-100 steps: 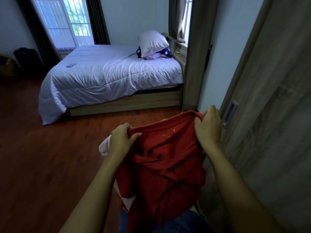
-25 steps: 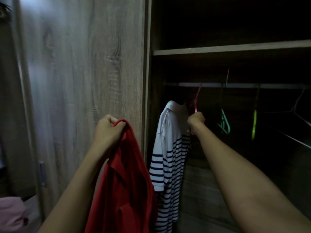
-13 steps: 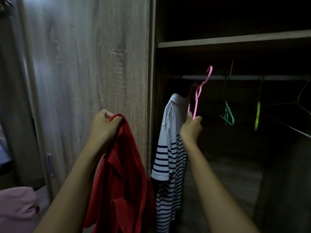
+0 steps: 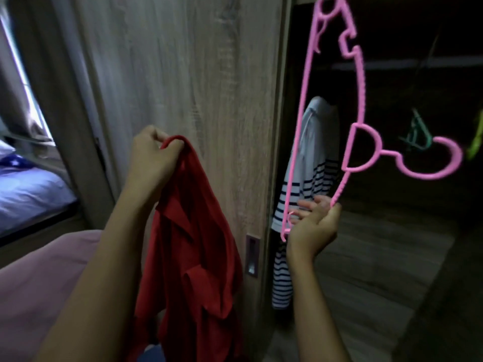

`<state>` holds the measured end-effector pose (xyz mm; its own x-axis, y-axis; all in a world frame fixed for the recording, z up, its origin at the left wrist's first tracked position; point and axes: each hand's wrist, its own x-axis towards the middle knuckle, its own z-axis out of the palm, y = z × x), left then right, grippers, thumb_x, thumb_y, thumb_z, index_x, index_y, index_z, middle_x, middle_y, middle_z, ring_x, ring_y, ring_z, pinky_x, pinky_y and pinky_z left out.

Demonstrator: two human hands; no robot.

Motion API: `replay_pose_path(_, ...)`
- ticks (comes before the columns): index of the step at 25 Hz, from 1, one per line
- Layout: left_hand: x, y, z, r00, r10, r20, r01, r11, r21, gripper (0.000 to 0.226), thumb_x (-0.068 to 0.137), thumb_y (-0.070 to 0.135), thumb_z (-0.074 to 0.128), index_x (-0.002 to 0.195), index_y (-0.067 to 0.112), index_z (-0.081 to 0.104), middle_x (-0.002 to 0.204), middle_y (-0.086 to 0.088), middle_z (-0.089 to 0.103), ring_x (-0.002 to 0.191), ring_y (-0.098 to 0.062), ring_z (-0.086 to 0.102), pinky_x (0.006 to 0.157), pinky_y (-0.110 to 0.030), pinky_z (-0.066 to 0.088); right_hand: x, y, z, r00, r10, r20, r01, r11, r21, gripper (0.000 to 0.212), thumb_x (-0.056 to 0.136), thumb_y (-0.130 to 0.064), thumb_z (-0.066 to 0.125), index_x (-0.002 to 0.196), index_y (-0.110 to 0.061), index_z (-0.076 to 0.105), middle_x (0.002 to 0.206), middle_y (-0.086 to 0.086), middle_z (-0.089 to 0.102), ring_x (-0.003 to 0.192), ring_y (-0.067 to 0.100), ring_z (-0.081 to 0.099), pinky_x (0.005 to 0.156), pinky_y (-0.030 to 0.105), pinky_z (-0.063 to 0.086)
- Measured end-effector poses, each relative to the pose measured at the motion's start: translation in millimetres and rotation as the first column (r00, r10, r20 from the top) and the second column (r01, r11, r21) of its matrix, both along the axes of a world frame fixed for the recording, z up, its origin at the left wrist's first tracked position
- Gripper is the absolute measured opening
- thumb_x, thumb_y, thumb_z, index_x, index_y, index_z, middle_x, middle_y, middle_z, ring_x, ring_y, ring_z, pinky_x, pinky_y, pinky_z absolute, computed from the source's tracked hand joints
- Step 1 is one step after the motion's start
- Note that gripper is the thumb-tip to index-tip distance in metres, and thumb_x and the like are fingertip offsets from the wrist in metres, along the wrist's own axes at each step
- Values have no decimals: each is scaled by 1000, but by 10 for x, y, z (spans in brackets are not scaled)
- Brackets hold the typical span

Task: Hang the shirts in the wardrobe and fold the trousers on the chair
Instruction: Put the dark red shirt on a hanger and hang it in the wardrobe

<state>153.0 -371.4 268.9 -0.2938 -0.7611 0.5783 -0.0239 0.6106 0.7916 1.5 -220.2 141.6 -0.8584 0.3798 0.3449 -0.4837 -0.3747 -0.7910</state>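
My left hand (image 4: 151, 158) pinches the top edge of a red shirt (image 4: 193, 244), which hangs limp in front of the wooden wardrobe door (image 4: 183, 74). My right hand (image 4: 311, 228) grips one end of a pink plastic hanger (image 4: 358, 121), held up on its side with the hook pointing right, off the rail. Behind it, a white shirt with dark stripes (image 4: 305, 178) hangs at the left end of the open, dark wardrobe.
A rail (image 4: 418, 64) crosses the dark wardrobe, with a teal hanger (image 4: 415, 134) and a green one (image 4: 477, 145) on it. The door's recessed handle (image 4: 252, 256) is beside the red shirt. Pink cloth (image 4: 34, 283) lies low left, a bed (image 4: 28, 194) beyond.
My right hand has lifted the pink hanger off the rail and brought it close, turned on its side. The view has swung slightly left. The left hand still holds the red shirt.
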Motion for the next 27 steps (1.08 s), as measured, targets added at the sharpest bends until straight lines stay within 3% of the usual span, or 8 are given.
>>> replay_pose_path(2,49,-94,-122,999,31,32,-31,999,-27,9,85,11,59,87,2,58,59,-2,50,35,7,46,35,-8,31,86,-62,-214,997,41,-58,-37,996,76,23,99,-19,30,98,-15,52,68,5,59,44,8,55,41,23,43)
replay_pose_path(5,131,-276,-469,987,87,134,-83,996,-35,10,83,14,62,82,4,60,58,2,52,46,-1,49,41,-9,34,156,-126,-702,990,110,-85,-88,969,231,37,94,-30,33,119,-14,54,72,2,57,50,14,53,46,24,45)
replay_pose_path(8,226,-442,-833,966,118,232,-120,993,-9,17,82,18,63,70,15,52,64,-2,53,64,-18,52,56,-24,37,173,-109,-1125,986,110,-125,-64,943,327,40,91,-30,34,114,-12,61,86,14,60,72,20,55,69,28,51)
replay_pose_path(10,300,-532,-1038,945,155,290,-157,987,-15,27,82,19,63,64,18,44,70,-2,52,73,-22,51,63,-28,34,172,-106,-1326,987,116,-110,-63,915,399,43,92,-22,35,113,2,63,101,21,62,93,13,53,88,12,41)
replay_pose_path(14,443,-685,-1312,924,157,350,-153,987,-39,15,80,32,62,83,17,60,82,-2,65,86,-23,61,69,-29,39,173,-117,-1616,980,199,-32,-155,845,512,34,92,-9,40,111,6,64,105,24,62,98,17,52,86,-1,32)
replay_pose_path(19,525,-784,-1406,885,227,406,-199,974,-110,12,81,23,64,90,17,68,90,-10,70,92,-30,63,73,-32,42,153,-59,-1867,982,191,-2,-154,795,586,34,91,-10,41,111,4,65,107,22,64,101,29,59,86,10,38)
replay_pose_path(24,513,-817,-1392,854,324,407,-258,943,-209,17,82,33,63,93,21,70,92,-7,72,92,-32,64,77,-37,48,164,43,-1939,990,102,-93,-10,723,690,31,87,-1,44,106,2,68,98,21,67,90,37,64,83,42,46)
replay_pose_path(27,448,-740,-1386,862,303,406,-208,942,-263,18,83,32,64,94,19,71,95,-9,71,92,-33,63,76,-38,49,233,35,-1819,977,83,-198,95,661,744,35,81,3,43,101,-3,71,86,15,66,79,34,63,76,38,39)
